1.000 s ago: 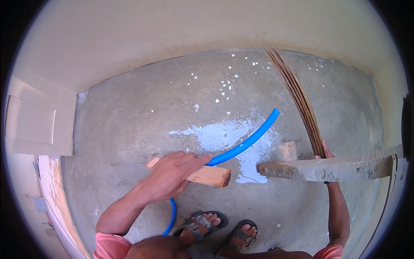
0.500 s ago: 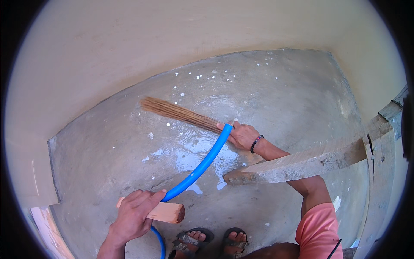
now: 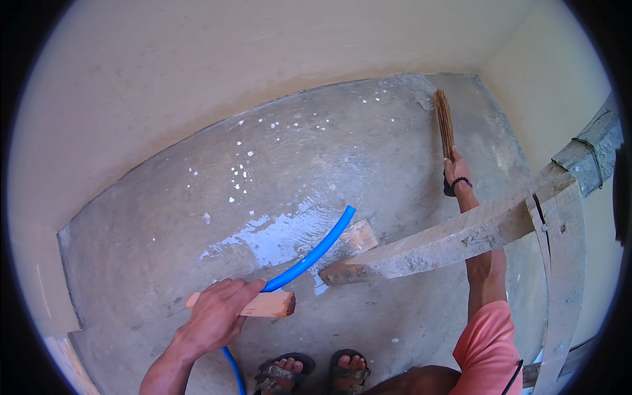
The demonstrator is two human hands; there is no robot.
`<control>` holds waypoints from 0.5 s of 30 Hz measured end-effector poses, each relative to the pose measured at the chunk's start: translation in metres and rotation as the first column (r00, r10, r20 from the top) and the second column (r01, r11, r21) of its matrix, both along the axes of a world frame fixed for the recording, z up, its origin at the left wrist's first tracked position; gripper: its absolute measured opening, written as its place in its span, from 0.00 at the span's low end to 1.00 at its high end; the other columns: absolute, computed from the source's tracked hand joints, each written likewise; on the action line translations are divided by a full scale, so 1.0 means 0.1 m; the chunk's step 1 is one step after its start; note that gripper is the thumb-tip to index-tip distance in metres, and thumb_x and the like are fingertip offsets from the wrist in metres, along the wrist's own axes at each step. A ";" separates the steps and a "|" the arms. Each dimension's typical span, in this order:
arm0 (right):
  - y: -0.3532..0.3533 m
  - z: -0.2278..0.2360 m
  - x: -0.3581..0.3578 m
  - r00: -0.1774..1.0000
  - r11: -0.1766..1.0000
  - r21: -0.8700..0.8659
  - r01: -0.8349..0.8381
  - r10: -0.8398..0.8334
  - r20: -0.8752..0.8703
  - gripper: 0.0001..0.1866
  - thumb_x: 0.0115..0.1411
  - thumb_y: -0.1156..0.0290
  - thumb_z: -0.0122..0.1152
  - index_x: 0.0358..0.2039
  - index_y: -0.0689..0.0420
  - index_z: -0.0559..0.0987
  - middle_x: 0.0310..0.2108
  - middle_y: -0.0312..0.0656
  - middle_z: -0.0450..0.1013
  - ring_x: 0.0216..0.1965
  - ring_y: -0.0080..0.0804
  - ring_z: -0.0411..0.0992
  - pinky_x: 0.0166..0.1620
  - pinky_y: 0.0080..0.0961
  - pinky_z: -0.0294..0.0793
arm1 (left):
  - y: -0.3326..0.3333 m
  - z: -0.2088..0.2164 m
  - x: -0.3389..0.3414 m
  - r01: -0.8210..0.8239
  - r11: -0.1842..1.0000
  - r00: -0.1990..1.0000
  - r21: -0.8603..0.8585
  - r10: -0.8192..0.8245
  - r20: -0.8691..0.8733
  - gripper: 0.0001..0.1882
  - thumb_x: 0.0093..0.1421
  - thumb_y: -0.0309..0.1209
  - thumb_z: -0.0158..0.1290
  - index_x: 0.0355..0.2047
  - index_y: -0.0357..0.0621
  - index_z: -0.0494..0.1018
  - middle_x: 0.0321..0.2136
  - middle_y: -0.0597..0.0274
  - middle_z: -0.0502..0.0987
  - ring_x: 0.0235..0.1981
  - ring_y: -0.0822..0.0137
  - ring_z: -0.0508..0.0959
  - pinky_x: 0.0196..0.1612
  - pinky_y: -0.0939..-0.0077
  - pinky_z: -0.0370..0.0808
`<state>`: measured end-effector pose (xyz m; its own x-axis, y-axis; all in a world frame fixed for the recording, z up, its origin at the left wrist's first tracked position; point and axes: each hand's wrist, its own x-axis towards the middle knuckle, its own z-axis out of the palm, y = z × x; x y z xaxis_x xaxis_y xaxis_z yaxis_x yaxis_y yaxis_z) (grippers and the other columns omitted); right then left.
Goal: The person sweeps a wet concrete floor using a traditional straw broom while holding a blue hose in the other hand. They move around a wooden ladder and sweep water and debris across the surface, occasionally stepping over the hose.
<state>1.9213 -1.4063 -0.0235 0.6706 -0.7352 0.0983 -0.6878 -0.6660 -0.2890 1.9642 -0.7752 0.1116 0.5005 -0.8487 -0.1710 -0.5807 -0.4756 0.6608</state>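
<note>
My left hand (image 3: pixel 220 313) is closed around a blue hose (image 3: pixel 308 258) and lies over a short block of wood (image 3: pixel 271 305). The hose curves up to the right, its end hanging over a shiny puddle (image 3: pixel 263 238) on the concrete floor. Out to the far right, my right hand (image 3: pixel 457 168) grips the lower end of a brown stick broom (image 3: pixel 444 125), with something dark showing at the grip. The broom's bristles point away from me toward the far right corner of the floor. Ripples show in the water near the hose end.
A rough wooden beam (image 3: pixel 434 247) crosses above the floor in front of my right forearm and joins an upright post (image 3: pixel 565 263) at the right. White flecks dot the wet floor (image 3: pixel 138 276). Pale walls (image 3: pixel 263 46) border it; my sandalled feet (image 3: pixel 286 368) are below.
My right hand has swung the broom from over the puddle out to the far right, turning its bristles from leftward to away from me. The left hand and hose have shifted only slightly.
</note>
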 end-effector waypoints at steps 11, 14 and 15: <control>0.82 0.01 -1.12 0.857 0.885 0.032 -0.464 0.458 -0.236 0.30 0.65 0.64 0.56 0.67 0.42 0.64 0.35 0.56 0.76 0.35 0.53 0.76 0.42 0.44 0.74 | -0.19 -0.02 0.04 -0.110 0.984 0.985 0.142 0.127 -0.115 0.27 0.46 0.14 0.53 0.50 0.42 0.68 0.38 0.52 0.74 0.43 0.49 0.75 0.46 0.58 0.69; -0.08 -0.17 -1.41 0.924 0.960 -0.021 -0.278 0.262 -0.278 0.29 0.65 0.61 0.55 0.67 0.39 0.64 0.36 0.56 0.76 0.36 0.56 0.75 0.42 0.47 0.74 | -0.22 -0.03 0.06 -0.098 0.991 0.987 0.092 0.108 -0.118 0.27 0.46 0.15 0.51 0.49 0.43 0.68 0.38 0.51 0.75 0.41 0.47 0.75 0.45 0.57 0.69; -0.45 -0.19 -1.45 0.942 0.981 -0.058 -0.183 0.158 -0.297 0.29 0.65 0.61 0.54 0.67 0.39 0.63 0.39 0.57 0.77 0.38 0.57 0.76 0.44 0.47 0.74 | -0.23 -0.04 0.07 -0.088 0.994 0.988 0.062 0.095 -0.120 0.27 0.46 0.15 0.51 0.49 0.43 0.68 0.38 0.50 0.75 0.40 0.45 0.74 0.45 0.57 0.70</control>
